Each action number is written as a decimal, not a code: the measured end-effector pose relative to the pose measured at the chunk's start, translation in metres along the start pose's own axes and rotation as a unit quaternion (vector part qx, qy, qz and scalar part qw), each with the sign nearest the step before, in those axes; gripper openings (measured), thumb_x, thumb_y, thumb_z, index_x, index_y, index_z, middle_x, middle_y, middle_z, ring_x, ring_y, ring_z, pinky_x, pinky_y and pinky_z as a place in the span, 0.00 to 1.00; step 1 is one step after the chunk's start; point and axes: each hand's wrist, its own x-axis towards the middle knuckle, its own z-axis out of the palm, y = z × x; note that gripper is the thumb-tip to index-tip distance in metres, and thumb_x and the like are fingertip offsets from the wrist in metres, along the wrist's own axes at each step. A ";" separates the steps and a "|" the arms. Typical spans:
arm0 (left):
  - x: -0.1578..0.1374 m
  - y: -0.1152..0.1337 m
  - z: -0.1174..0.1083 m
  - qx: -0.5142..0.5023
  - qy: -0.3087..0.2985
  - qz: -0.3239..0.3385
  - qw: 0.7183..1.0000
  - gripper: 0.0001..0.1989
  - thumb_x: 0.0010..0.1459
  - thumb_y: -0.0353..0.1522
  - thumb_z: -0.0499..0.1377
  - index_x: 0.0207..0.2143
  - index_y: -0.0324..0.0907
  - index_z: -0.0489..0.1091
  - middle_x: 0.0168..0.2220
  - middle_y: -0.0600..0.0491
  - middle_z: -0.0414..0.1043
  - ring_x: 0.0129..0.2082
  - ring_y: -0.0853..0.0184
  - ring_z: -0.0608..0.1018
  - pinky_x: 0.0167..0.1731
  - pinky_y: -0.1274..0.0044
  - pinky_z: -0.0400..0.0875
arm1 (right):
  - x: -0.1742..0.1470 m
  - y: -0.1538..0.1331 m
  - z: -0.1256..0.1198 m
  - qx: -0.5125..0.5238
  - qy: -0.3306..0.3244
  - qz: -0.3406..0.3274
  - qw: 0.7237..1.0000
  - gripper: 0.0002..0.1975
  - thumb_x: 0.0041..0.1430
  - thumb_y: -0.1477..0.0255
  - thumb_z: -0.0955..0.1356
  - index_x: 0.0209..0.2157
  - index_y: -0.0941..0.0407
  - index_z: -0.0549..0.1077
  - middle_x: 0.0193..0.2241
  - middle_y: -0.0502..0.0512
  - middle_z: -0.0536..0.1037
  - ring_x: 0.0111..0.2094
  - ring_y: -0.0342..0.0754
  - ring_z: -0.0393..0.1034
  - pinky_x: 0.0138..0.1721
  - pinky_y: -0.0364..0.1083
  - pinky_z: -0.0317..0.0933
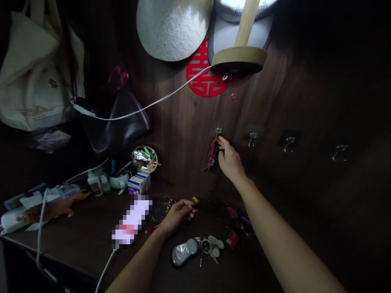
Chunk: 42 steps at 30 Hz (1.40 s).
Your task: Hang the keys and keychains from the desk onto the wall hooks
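Note:
Up at a small metal hook (218,130) on the wood panel, my right hand (231,160) has its fingertips closed at the top of a red strap (214,149). Small metal keys (209,165) dangle below that strap. My left hand (177,216) is low over the dark tabletop, thumb and fingers pinched together. A small yellow-green piece (195,200) shows just beyond its fingertips; whether they hold it I cannot tell. Colourful beaded cords (169,206) lie behind that hand. Nearer me rests a silver car key fob (185,252) with a ring of keys (210,245).
Bare hooks (252,139) continue along the panel to the right. A white cable (165,97) crosses in front, below hanging hats (174,32). Bags (39,81), a round mirror (144,159), small boxes (139,184) and a blurred-out phone-like object (132,223) are on the left.

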 end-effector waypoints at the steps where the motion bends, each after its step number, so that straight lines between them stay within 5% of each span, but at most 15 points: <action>1: 0.000 0.000 0.000 -0.001 0.000 0.001 1.000 0.17 0.43 0.38 0.66 0.33 0.37 0.69 0.25 0.54 0.71 0.22 0.75 0.71 0.24 0.82 0.60 | -0.003 0.000 0.001 0.001 -0.001 0.005 1.000 0.31 0.51 0.82 0.59 0.58 0.50 0.56 0.48 0.55 0.72 0.46 0.50 0.67 0.52 0.55 0.58; 10: -0.002 0.003 0.002 -0.011 0.001 -0.003 1.000 0.17 0.42 0.37 0.67 0.32 0.37 0.69 0.26 0.54 0.72 0.23 0.75 0.71 0.24 0.82 0.60 | -0.042 0.007 0.014 0.064 -0.022 0.035 0.997 0.34 0.52 0.81 0.59 0.60 0.51 0.49 0.49 0.55 0.71 0.48 0.49 0.67 0.52 0.54 0.58; 24: -0.009 0.010 0.005 -0.024 0.033 0.003 0.999 0.17 0.41 0.36 0.67 0.33 0.37 0.70 0.26 0.55 0.71 0.22 0.76 0.71 0.24 0.82 0.63 | -0.129 0.012 0.021 0.079 -0.103 0.102 0.986 0.28 0.53 0.80 0.58 0.56 0.50 0.58 0.47 0.54 0.73 0.50 0.49 0.64 0.53 0.53 0.55; 32: -0.004 0.014 -0.002 -0.024 0.140 0.088 0.986 0.17 0.40 0.39 0.66 0.31 0.40 0.68 0.23 0.58 0.69 0.18 0.76 0.69 0.22 0.82 0.63 | -0.187 0.012 0.036 0.120 -0.159 0.141 0.970 0.19 0.53 0.79 0.59 0.45 0.49 0.69 0.41 0.51 0.75 0.47 0.48 0.66 0.51 0.53 0.58; 37: -0.004 0.015 -0.008 -0.016 0.197 0.140 0.970 0.17 0.41 0.40 0.64 0.31 0.41 0.68 0.20 0.60 0.68 0.17 0.76 0.68 0.20 0.83 0.61 | -0.196 0.006 0.042 0.125 -0.201 0.104 0.966 0.14 0.53 0.79 0.60 0.33 0.50 0.73 0.45 0.51 0.73 0.49 0.50 0.63 0.51 0.54 0.56; 42: -0.005 0.012 -0.012 0.084 0.209 0.181 0.957 0.12 0.47 0.39 0.60 0.32 0.42 0.69 0.23 0.58 0.69 0.22 0.72 0.70 0.26 0.80 0.64 | -0.197 0.004 0.047 0.098 -0.238 0.091 0.962 0.13 0.55 0.78 0.61 0.33 0.50 0.75 0.39 0.53 0.76 0.47 0.52 0.64 0.50 0.55 0.55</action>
